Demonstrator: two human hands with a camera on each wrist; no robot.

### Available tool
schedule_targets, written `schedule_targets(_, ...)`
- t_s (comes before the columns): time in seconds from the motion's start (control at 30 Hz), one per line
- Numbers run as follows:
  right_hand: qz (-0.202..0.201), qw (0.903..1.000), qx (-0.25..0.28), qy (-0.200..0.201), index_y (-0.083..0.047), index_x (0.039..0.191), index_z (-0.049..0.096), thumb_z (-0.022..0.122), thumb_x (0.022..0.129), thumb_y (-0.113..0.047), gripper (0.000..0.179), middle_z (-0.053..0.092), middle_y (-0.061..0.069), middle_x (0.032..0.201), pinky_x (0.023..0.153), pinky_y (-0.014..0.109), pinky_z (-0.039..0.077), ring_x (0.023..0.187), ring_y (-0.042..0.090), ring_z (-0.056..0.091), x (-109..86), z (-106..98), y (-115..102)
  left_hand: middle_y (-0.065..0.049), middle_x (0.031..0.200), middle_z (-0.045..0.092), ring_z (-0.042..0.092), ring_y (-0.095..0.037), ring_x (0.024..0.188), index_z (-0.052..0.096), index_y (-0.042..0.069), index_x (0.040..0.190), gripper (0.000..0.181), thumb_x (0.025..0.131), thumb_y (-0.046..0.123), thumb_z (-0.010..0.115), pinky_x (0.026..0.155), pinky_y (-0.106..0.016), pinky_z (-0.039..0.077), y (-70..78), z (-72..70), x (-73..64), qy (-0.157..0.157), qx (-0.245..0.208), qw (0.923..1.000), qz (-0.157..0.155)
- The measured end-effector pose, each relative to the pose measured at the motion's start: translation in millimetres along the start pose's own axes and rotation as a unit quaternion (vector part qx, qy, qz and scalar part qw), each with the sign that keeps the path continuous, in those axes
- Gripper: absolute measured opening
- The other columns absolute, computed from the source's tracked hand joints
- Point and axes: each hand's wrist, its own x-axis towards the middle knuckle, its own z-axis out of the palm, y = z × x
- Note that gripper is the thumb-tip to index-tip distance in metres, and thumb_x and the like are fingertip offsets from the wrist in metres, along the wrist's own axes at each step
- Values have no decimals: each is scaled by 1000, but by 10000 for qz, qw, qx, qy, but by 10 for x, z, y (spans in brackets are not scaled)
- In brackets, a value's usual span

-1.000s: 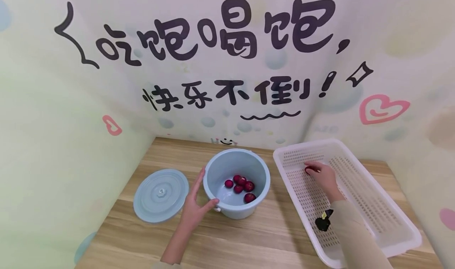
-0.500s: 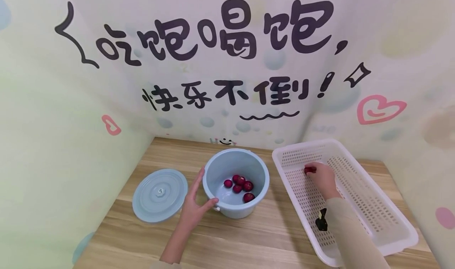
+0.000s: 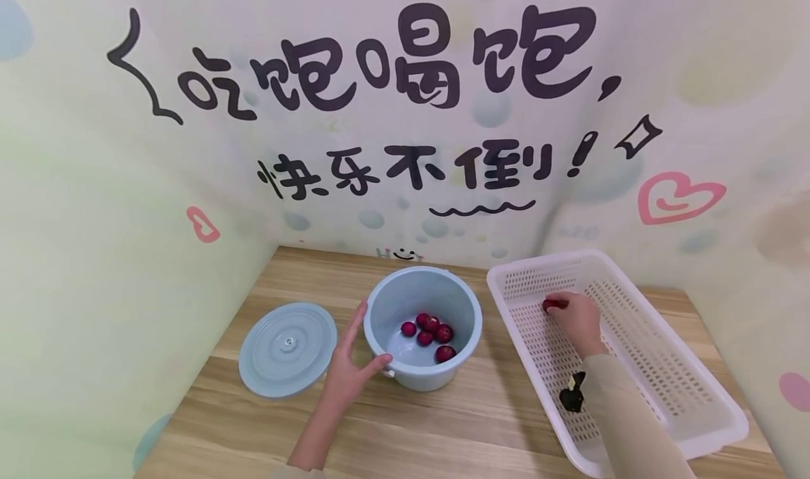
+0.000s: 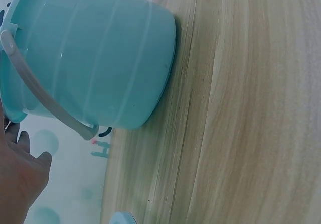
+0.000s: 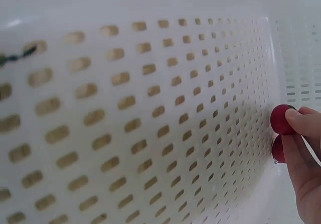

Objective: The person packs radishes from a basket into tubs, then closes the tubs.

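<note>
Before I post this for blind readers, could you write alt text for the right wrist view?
A right hand pinches a round red object near one end of a white basket with rows of slots; a second red object shows just below it in the picture.

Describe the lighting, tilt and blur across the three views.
Head view: soft shadow on the table beside the white basket; left wrist view: scene turned sideways, pale bands down the blue bucket; right wrist view: dark strand at the left edge blurred.
</note>
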Motion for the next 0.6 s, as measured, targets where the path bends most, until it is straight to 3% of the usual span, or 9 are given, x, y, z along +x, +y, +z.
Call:
schedule_targets(0.2, 10, 9997, 153, 195, 1, 115, 73, 71, 89, -5, 27, 73, 25, 109, 82, 45, 53, 100, 39, 68, 17, -66, -106, 0, 166, 27, 25, -35, 153, 28, 27, 158, 96, 80, 24, 84, 119, -65, 25, 4, -1, -3, 16, 45, 10000, 45)
schedule_targets(0.4, 79, 9986, 448, 282, 0, 115, 73, 73, 89, -7, 27, 74, 23, 108, 72, 22, 49, 99, 35, 69, 29, -156, -255, 0, 166, 28, 25, -35, 153, 28, 28, 158, 96, 80, 24, 84, 119, -65, 25, 8, -3, -4, 30, 23, 10000, 26)
schedule_targets(0.6, 189, 9961, 833, 239, -2, 116, 74, 73, 90, -10, 28, 74, 21, 110, 64, 5, 45, 93, 18, 69, 0, -224, -404, 0, 166, 28, 25, -35, 153, 28, 29, 158, 96, 80, 24, 84, 119, -65, 25, 1, -3, -3, 27, 33, 10000, 24)
